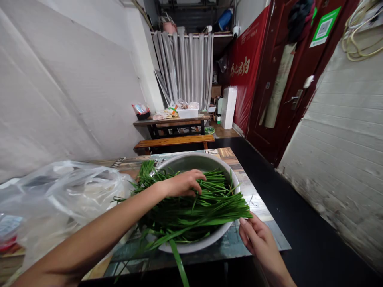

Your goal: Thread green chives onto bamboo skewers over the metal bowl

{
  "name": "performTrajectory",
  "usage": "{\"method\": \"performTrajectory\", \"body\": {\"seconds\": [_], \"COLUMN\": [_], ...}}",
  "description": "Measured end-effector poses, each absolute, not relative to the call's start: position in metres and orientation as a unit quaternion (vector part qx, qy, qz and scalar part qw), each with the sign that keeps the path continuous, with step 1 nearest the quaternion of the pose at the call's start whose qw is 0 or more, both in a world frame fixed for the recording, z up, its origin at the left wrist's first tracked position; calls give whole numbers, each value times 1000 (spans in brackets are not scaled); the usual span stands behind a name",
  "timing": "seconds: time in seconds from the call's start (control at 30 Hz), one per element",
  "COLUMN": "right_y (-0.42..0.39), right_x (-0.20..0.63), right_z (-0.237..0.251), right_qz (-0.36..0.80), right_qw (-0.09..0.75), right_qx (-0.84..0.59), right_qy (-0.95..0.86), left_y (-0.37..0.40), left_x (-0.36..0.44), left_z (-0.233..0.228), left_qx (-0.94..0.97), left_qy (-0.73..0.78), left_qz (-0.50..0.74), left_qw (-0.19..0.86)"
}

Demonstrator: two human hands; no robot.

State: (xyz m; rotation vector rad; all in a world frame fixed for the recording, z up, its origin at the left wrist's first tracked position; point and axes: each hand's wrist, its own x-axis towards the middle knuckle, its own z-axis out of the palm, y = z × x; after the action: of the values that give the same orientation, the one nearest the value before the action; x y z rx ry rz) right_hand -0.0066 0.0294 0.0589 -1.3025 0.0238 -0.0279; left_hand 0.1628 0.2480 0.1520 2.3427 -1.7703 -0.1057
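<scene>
a bundle of long green chives (191, 207) is laid across a wide metal basin (191, 245), which is set on the desk (260, 207) in the lower middle of the frame. the leaves are spread roughly sideways over the rim, so that their cut ends overhang at the right and a few loose blades droop over the near edge toward the bottom of the frame; the basin seems to be used as a catch for the whole heap, since it is wide enough to bear the stalks at full length.

the left hand (184, 183) is reached in from the lower left, forearm stretched diagonally over the desk, palm turned down and fingers curled loosely onto the top of the chives, pressing or gathering them rather than lifting. the right hand (257, 237) is held at the lower right, just off the basin's rim, with thumb and fingertips pinched on the tips of the overhanging leaves; the wrist is bent upward.

a crumpled clear plastic bag (60, 199) is left on the desk at the lower left, beside the basin. a second table and bench (175, 140) are seen farther back, in the middle of the frame.
</scene>
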Motion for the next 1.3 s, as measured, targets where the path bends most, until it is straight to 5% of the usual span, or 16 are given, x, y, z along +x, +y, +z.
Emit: {"method": "performTrajectory", "body": {"seconds": [0.17,0.4,0.8,1.1,1.3], "right_y": [31,30,30,34,36], "right_x": [-7,-7,-6,-6,-4], "right_z": [59,61,56,64,69], "right_qz": [-22,-18,-32,-36,-39], "right_qw": [789,784,782,788,786], "right_qx": [-614,-621,-622,-615,-616], "right_qy": [12,8,-8,-14,-8], "left_y": [242,242,245,209,178], "left_x": [170,174,185,150,119], "left_z": [151,140,141,159,130], "left_qx": [820,807,822,835,807], "left_qy": [-526,-580,-556,-304,-202], "left_qz": [-75,-78,-99,-72,-120], "left_qw": [213,82,78,453,541]}}
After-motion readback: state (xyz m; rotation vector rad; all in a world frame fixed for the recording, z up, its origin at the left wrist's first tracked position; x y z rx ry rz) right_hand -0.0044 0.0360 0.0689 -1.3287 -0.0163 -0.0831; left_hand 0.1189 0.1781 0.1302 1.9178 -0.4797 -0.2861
